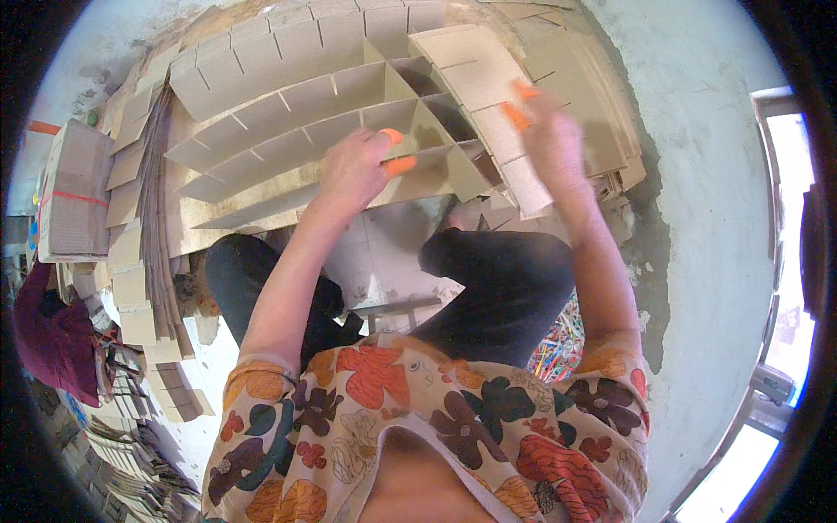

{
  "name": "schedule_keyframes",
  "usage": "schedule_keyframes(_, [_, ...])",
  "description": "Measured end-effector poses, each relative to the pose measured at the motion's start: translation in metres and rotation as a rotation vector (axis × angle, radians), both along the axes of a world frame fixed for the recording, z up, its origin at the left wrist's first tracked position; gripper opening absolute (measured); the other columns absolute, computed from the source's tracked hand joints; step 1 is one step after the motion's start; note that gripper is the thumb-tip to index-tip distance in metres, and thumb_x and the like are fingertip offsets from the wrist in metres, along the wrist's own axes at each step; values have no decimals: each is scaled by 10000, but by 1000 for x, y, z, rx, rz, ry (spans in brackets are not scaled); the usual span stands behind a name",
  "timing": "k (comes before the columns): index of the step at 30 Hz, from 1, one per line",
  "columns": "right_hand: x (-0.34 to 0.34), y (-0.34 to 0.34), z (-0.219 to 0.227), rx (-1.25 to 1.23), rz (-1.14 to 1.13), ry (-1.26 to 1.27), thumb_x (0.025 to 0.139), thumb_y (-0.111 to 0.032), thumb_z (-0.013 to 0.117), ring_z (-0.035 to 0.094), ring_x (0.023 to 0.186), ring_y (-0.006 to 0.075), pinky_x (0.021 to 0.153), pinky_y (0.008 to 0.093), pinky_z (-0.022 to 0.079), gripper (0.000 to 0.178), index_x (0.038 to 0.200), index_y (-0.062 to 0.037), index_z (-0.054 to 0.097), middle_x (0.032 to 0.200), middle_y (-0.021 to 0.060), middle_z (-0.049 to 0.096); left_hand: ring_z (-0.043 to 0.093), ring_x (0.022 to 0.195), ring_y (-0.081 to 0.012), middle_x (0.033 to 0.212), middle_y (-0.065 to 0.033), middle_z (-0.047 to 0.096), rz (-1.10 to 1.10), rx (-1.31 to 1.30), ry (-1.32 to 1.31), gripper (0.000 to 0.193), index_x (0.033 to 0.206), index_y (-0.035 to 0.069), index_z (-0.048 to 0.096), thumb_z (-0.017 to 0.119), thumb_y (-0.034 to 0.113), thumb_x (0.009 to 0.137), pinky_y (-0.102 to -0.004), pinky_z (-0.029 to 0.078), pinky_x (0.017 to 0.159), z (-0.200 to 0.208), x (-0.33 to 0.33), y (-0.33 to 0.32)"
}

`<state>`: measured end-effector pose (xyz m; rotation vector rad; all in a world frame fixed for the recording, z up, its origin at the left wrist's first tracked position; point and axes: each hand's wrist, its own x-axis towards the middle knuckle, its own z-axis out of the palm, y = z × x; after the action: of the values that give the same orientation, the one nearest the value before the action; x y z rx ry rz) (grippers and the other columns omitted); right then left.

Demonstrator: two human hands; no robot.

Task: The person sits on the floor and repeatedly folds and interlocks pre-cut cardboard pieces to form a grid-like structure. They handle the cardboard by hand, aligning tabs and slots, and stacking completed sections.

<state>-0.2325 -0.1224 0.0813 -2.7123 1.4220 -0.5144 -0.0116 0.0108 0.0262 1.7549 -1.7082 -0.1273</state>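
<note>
A grid of slotted grey-brown cardboard strips (288,109) stands on edge on a work surface before me, with cross strips slotted in at its right end. My left hand (353,170) is over the near right part of the grid. Its orange-covered thumb and a finger are apart, close to a strip's edge. At the grid's right lies a wide, tilted slotted cardboard piece (475,100). My right hand (551,135), slightly blurred, is at that piece's right edge. Two orange-covered fingertips reach over it, spread apart; whether they touch it I cannot tell.
Flat cardboard sheets (593,113) are stacked at the right beside the wall (706,192). A long row of slotted pieces (131,235) runs down the left, next to a taped carton (77,192). Colourful scraps (560,344) lie beside my right leg.
</note>
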Motion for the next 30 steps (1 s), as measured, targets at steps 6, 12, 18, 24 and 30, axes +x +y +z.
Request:
schedule_keyframes(6, [-79,-70,-33,249,-253,-86,732,-366,721,600,881,230,747,353,470,529,1092,-6,577,982,123,631,597,740,-270,836,-101,653,46,-109,-45,327,871,13,633,752,254,684,-361,488,632,4,19,23])
schedule_keyframes(12, [-88,-80,-23,652,-253,-422,793,-256,603,596,717,166,656,307,470,307,977,-11,608,837,81,631,569,689,-264,727,-106,609,97,-110,-23,297,852,20,638,748,244,692,-365,468,607,3,33,36])
schedule_keyframes(18, [-74,-64,29,583,-287,-609,828,-136,470,594,669,158,609,298,472,233,965,-17,616,787,79,629,604,729,-266,795,-101,640,126,-128,-61,304,884,36,650,759,238,684,-356,489,627,10,39,48])
schedule_keyframes(24, [-16,-21,61,69,282,-364,818,-116,584,606,646,214,601,319,475,197,963,15,604,730,132,627,577,661,-290,677,-125,595,91,-16,-32,249,842,49,644,715,254,721,-400,459,576,-13,38,46])
schedule_keyframes(30, [62,21,56,130,185,-214,741,-176,714,624,722,335,630,369,480,340,979,32,589,745,225,602,580,622,-306,661,-134,590,0,-78,-13,154,808,68,655,701,189,725,-388,460,546,-28,39,41])
